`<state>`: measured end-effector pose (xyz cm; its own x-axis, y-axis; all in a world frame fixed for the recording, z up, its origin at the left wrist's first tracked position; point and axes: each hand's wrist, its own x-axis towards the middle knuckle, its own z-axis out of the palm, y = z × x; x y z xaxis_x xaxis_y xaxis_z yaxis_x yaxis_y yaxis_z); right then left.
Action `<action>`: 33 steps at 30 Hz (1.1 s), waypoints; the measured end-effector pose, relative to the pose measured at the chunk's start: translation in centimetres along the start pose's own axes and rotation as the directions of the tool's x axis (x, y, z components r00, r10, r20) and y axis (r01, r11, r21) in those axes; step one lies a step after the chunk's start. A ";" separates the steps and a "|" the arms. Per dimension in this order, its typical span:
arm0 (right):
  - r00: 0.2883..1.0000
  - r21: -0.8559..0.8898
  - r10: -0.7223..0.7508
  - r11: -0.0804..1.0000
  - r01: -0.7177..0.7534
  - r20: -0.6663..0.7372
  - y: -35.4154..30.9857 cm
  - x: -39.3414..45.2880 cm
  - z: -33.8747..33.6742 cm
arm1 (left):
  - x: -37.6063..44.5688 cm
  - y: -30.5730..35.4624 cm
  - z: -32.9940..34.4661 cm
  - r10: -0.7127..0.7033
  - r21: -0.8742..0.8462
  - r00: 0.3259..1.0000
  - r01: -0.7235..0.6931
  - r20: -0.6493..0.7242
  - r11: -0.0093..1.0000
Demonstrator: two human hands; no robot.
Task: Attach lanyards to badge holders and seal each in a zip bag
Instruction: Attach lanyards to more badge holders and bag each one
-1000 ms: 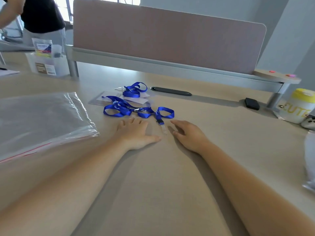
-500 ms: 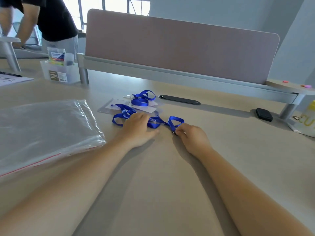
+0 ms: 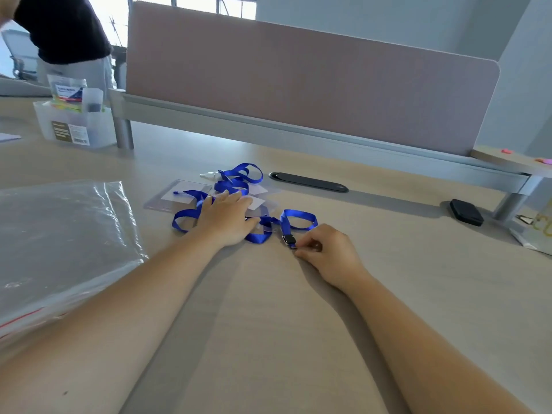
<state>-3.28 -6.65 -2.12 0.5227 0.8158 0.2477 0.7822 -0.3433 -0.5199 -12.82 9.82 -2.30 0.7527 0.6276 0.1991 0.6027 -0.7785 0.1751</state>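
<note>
Left hand (image 3: pixel 225 218) flat, fingers straight, pressing blue lanyard (image 3: pixel 298 219) onto table (image 3: pixel 268 309). Right hand (image 3: pixel 325 252) pinches lanyard's clip (image 3: pixel 289 241). Clear badge holders (image 3: pixel 176 198) just behind. Zip bags (image 3: pixel 59 240) stacked far left.

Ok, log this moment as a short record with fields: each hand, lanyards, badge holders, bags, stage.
left hand: left hand rests flat, fingers straight, on the near blue lanyard
right hand: right hand pinches the lanyard clip
second lanyard: second lanyard lies coiled behind, untouched
badge holders: clear badge holders lie flat under the lanyards
bags: stack of zip bags at the left of the desk
stage: clip not yet on a holder; nothing bagged
</note>
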 end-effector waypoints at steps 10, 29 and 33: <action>0.979 -0.004 0.097 0.995 -0.099 -0.179 0.0 -1.4 -1.4 | -3.2 2.9 -0.8 0.046 0.052 0.982 -0.057 0.185 0.997; 0.990 -0.383 -0.053 0.924 -0.001 -0.131 3.0 -6.9 -4.4 | -4.0 6.7 -1.2 0.062 -0.034 0.986 -0.057 0.157 0.998; 0.994 -0.359 -0.007 0.933 -0.033 -0.109 3.2 -6.1 -4.3 | -3.4 6.0 -0.9 0.012 -0.019 0.972 -0.007 0.235 1.000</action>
<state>-2.47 -14.71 -1.81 0.5511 0.7627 0.3384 0.8341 -0.5141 -0.1998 -12.00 3.07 -1.06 0.8009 0.5980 -0.0314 0.5920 -0.7828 0.1917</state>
